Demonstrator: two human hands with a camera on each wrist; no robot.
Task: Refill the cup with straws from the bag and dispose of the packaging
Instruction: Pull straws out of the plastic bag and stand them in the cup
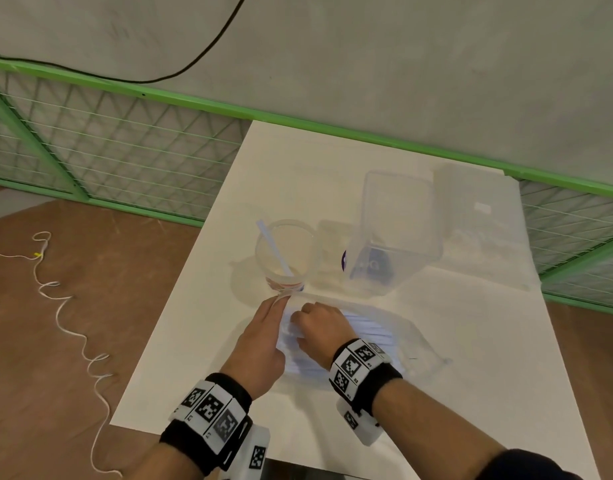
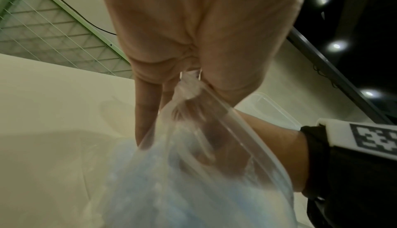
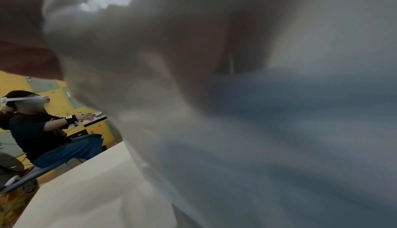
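From the head view, the bag (image 1: 374, 334) of straws (image 1: 363, 327) lies flat on the table (image 1: 471, 393), just in front of the cup (image 1: 286, 254), likely so the straws have only a short way to travel. The cup stands upright with one straw leaning in it, so the refill looks barely begun. A clear bin (image 1: 395, 233) lies tipped beside the cup, probably for the packaging. The left hand (image 1: 260, 341) holds the bag's left end; the right hand (image 1: 318, 327) rests curled on the bag's middle, and whether its grip is inside the mouth or merely pressing the film cannot be told here. In the left wrist view, the left hand (image 2: 193, 44) pinches a gathered corner of the bag (image 2: 193, 172) between thumb and fingers, apparently to hold the mouth taut and open; the other hand's fingers show dimly through the film, so they seem to be inside. The right wrist view is smeared by film close to the lens; its grip cannot be read.
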